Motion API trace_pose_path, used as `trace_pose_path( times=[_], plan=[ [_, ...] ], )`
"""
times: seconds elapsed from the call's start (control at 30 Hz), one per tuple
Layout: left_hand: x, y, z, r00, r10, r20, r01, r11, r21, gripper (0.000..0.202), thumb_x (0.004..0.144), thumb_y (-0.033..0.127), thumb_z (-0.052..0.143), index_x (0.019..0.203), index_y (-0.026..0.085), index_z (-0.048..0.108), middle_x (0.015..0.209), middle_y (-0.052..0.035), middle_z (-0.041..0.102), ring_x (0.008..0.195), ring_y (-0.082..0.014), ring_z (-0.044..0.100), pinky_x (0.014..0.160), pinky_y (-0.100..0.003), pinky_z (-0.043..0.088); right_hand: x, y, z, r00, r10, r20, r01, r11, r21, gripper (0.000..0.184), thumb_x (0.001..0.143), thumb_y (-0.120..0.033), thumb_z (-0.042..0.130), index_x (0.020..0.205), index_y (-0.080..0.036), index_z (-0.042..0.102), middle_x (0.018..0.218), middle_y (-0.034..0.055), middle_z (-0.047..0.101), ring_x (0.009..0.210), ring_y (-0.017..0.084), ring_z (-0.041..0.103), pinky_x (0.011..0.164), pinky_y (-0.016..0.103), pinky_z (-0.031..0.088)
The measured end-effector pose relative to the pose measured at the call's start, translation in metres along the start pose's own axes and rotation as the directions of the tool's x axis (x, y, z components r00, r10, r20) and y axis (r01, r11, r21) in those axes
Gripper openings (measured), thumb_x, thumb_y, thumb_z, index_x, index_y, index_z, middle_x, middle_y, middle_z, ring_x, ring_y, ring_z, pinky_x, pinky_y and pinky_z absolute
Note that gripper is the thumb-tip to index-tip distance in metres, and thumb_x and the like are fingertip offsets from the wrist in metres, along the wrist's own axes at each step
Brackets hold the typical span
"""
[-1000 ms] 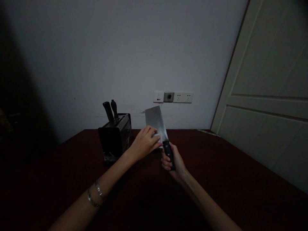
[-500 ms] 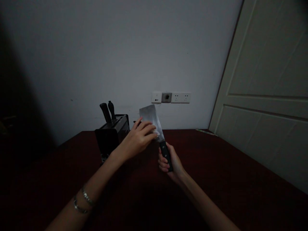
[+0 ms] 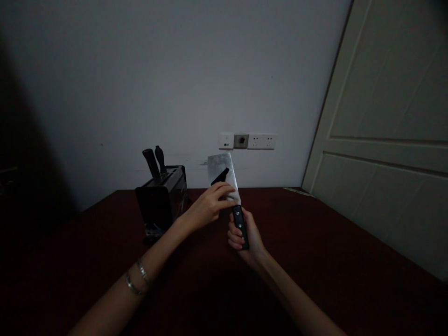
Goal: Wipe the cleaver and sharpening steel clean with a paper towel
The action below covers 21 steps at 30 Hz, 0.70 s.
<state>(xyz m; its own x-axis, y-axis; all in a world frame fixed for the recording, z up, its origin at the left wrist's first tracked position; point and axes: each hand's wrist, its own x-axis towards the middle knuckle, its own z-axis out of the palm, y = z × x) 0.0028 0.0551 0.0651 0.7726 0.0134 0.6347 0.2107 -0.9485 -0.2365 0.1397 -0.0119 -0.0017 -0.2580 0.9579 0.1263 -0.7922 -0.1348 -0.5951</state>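
My right hand is wrapped round the black riveted handle of a cleaver. Its broad blade points up and slightly left, in front of the wall. My left hand lies across the blade's face, fingers bent and close to the handle end. A small black-ended tool sticks out beyond these fingers, over the blade. Most of that tool is hidden by the hand, so its kind cannot be told.
A black knife block stands on the dark red table to the left, with two black-handled tools upright in it. Behind are a wall with sockets and, to the right, a pale door.
My left hand has slid down and right along the blade, towards the handle. More of the black-ended tool shows now against the blade. My right hand keeps its grip, nearly still.
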Motion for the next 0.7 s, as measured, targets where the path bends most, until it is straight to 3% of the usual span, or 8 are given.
trace_pose_path(
  times=[0.13, 0.33, 0.57, 0.7],
  plan=[
    [0.005, -0.003, 0.007, 1.000, 0.005, -0.001, -0.005, 0.986, -0.168, 0.046, 0.070, -0.005, 0.039, 0.106, 0.016, 0.059, 0.128, -0.0118, 0.047, 0.127, -0.0213, 0.033, 0.100, -0.045, 0.037, 0.001, 0.000, -0.002, 1.000, -0.004, -0.007, 0.004, 1.000, 0.021, 0.030, 0.078, -0.045, 0.049, 0.068, -0.017, 0.051, 0.036, -0.0102, 0.033, 0.028, 0.002, 0.015, 0.028, 0.013, 0.012],
    [0.004, -0.009, 0.003, 0.998, 0.024, 0.059, -0.010, 0.973, -0.231, 0.042, 0.067, -0.001, 0.042, 0.102, 0.013, 0.061, 0.129, -0.0125, 0.048, 0.127, -0.0208, 0.035, 0.104, -0.043, 0.035, 0.001, -0.001, -0.001, 0.999, 0.031, -0.024, -0.029, 0.997, 0.075, 0.031, 0.080, -0.043, 0.046, 0.068, -0.016, 0.053, 0.037, -0.0096, 0.033, 0.028, 0.001, 0.016, 0.028, 0.013, 0.012],
    [0.003, -0.010, 0.007, 0.996, -0.015, 0.091, 0.036, 0.972, -0.231, 0.032, 0.085, 0.012, 0.043, 0.115, 0.014, 0.055, 0.127, -0.0124, 0.050, 0.125, -0.0177, 0.039, 0.103, -0.038, 0.037, 0.000, 0.000, -0.004, 0.998, 0.048, -0.041, -0.044, 0.994, 0.099, 0.033, 0.082, -0.042, 0.043, 0.066, -0.015, 0.053, 0.036, -0.0092, 0.033, 0.028, 0.001, 0.017, 0.028, 0.013, 0.012],
    [0.004, -0.011, 0.012, 0.994, 0.006, 0.110, 0.017, 0.979, -0.205, 0.029, 0.088, 0.014, 0.042, 0.113, 0.015, 0.057, 0.131, -0.0134, 0.045, 0.127, -0.0189, 0.036, 0.102, -0.037, 0.038, 0.001, -0.001, -0.006, 0.998, 0.044, -0.053, -0.038, 0.994, 0.104, 0.033, 0.082, -0.041, 0.043, 0.066, -0.015, 0.053, 0.036, -0.0095, 0.033, 0.028, 0.001, 0.016, 0.028, 0.013, 0.012]
  ],
)
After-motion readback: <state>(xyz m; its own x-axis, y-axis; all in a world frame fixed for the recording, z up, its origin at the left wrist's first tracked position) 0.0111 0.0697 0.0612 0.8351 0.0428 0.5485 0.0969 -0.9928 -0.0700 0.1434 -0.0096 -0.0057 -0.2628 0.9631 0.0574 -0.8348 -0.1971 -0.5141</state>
